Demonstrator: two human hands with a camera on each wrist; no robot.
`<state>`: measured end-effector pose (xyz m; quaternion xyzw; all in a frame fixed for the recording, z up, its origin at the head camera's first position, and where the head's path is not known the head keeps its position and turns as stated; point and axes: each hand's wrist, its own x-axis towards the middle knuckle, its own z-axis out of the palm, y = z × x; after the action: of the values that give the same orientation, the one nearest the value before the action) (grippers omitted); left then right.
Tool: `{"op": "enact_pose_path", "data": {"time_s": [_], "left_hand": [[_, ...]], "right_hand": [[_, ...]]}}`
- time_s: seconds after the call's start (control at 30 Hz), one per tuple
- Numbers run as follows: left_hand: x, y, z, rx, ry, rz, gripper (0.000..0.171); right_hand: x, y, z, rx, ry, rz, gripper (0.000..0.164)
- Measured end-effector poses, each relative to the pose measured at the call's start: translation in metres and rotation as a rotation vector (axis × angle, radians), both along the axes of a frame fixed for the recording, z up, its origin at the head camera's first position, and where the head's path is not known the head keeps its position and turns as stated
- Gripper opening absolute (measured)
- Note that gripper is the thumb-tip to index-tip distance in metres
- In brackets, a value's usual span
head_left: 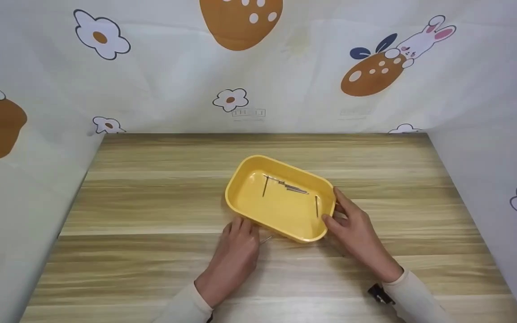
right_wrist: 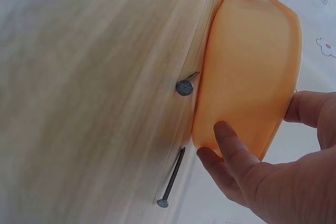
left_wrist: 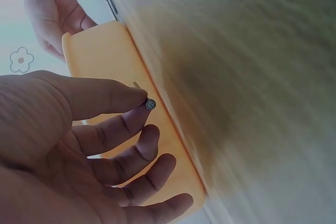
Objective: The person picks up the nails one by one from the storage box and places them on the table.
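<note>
Head view, ctr of frame: yellow rectangular plastic tray w/ rounded corners [head_left: 276,211], slanting upper L to lower R, btwn both hands. Inside, thin grey metal nails: lone upright-looking nail [head_left: 265,187] L of mid-floor, clustered nails [head_left: 295,188] by far wall, another lone nail [head_left: 317,207] nr R end.

L hand [head_left: 235,249] at lower ctr of frame, just below tray's near L edge. Pinching small grey round-headed nail [left_wrist: 150,104] btwn thumb & index tip; other fingers loosely bent, spread a bit, w/ tray wall beyond in L wrist view. Contact btwn pinched nail & wall: can't tell.

R hand [head_left: 352,229] right of ctr, at tray's R end. Gripping tray: thumb at rim, fingertips on outer wall. In R wrist view, two more grey nails outside tray on pale wood-grain table [right_wrist: 105,103]: one [right_wrist: 184,87] mid-frame, close by tray's bottom edge; other [right_wrist: 172,176] at lower ctr, nr R fingertips.

Cream sleeves [head_left: 413,296] at bottom of head frame; printed off-white sheet [head_left: 164,80] across top.
</note>
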<state>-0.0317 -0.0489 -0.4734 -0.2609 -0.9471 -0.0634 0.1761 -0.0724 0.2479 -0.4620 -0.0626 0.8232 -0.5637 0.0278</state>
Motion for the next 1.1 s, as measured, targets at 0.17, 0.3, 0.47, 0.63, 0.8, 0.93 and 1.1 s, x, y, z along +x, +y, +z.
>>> {"op": "enact_pose_path", "data": {"time_s": [0.17, 0.3, 0.47, 0.63, 0.8, 0.93, 1.1], "left_hand": [[0.0, 0.0015, -0.0022, -0.034, 0.006, 0.001, 0.007], [0.0003, 0.0027, -0.0013, -0.038, -0.019, -0.003, 0.007], [0.001, 0.0039, -0.0001, -0.045, -0.04, -0.005, 0.013], [0.0011, 0.0041, -0.0009, -0.059, -0.037, -0.001, 0.015], [0.0007, 0.0041, -0.0014, -0.077, -0.036, 0.003, 0.018], [0.0011, 0.0042, -0.0009, -0.104, -0.036, 0.014, 0.021], [0.0017, 0.0039, -0.0012, -0.12, -0.04, 0.022, 0.023]], "right_hand": [[0.0001, 0.0007, -0.0008, -0.001, 0.003, 0.01, 0.08], [-0.0003, 0.0007, -0.0007, 0.001, 0.001, 0.01, 0.08], [-0.0001, 0.0007, -0.0005, -0.008, 0.0, 0.009, 0.081], [0.0001, 0.0003, -0.0002, -0.017, 0.01, 0.009, 0.08], [0.0, 0.0005, -0.0002, -0.017, 0.006, 0.009, 0.08], [0.0005, 0.0005, 0.0006, -0.015, 0.001, 0.015, 0.08], [0.0012, 0.0001, 0.0025, -0.019, -0.009, 0.017, 0.08]]}}
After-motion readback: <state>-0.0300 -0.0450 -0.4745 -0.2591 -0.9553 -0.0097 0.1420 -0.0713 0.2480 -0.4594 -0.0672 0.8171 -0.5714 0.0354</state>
